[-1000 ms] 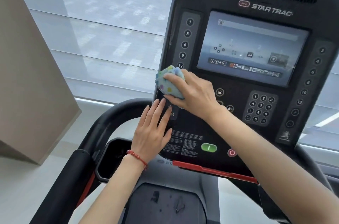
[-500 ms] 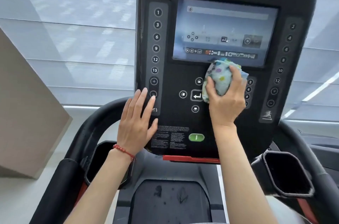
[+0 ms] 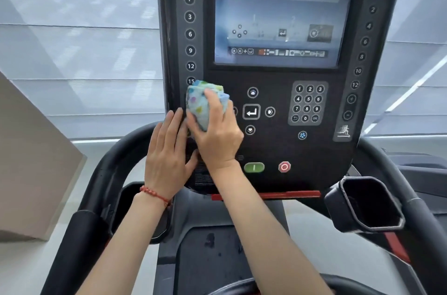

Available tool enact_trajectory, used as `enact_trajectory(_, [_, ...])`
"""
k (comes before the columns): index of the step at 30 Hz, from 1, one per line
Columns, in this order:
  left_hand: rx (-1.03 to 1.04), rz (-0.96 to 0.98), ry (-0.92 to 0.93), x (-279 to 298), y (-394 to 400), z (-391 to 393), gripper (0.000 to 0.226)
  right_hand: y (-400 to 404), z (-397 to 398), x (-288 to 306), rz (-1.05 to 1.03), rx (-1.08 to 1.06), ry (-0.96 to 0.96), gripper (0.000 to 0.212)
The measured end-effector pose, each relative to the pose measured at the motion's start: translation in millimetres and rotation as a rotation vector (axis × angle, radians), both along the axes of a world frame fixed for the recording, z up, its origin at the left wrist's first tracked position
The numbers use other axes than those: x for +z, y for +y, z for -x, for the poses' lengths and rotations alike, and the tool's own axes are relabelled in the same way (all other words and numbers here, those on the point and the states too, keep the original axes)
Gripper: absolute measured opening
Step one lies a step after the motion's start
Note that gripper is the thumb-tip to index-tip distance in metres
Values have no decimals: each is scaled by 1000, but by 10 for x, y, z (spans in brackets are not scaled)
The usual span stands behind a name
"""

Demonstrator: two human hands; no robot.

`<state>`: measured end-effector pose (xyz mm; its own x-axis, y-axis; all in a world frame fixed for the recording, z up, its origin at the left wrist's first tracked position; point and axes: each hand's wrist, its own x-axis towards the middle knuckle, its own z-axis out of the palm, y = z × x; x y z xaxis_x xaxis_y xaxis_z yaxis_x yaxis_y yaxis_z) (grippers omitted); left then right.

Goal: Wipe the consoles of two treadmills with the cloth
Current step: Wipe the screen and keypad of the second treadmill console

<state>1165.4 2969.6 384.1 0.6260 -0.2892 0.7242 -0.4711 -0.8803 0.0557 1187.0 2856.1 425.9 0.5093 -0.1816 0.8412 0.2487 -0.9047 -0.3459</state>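
In the head view we look down on the console (image 3: 278, 144), black and upright, filling the frame from the centre to 12 o'clock. Our right hand (image 3: 217, 135) sits just left of centre, fingers and thumb curled round a bunched cloth (image 3: 202, 106), pale blue with coloured dots, and presses it against the console's left edge. The cloth lies below the "15" button (image 3: 191, 81) at the foot of the left number column, at 9 o'clock from the enter key (image 3: 251, 112). Our left hand (image 3: 169, 157) lies flat with fingers straight and together, holding nothing, its fingertips on the console's lower left edge, touching the right hand at 9 o'clock of it. A red bracelet (image 3: 154, 194) circles the left wrist.

The screen (image 3: 283, 21) stands at 12 o'clock from the enter key, lit and greyish. The keypad (image 3: 307, 103) is at 3 o'clock from the key. A green button (image 3: 254, 167) and a red button (image 3: 284, 167) sit side by side towards 6 o'clock, above a red strip (image 3: 266, 195) along the console's bottom edge. A cup holder (image 3: 370, 205) hangs at 4 o'clock, and a handrail (image 3: 113, 169) curves away at 8 o'clock. The belt deck (image 3: 212, 258) lies at 6 o'clock between our forearms
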Motion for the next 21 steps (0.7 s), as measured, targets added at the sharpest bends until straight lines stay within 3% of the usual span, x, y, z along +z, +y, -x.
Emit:
enact_trajectory(7, [-5,5,23,-42,5,58,54,-215,19,11,104,6,-57,43])
enact_trajectory(15, [26,-26,20,-43,-43,79,54,-1207,256,-127,-223,-266,-42,44])
enact_trajectory(21, [20,-38,32,-62,-27,110,54,-936,269,-147,-370,-267,-53,44])
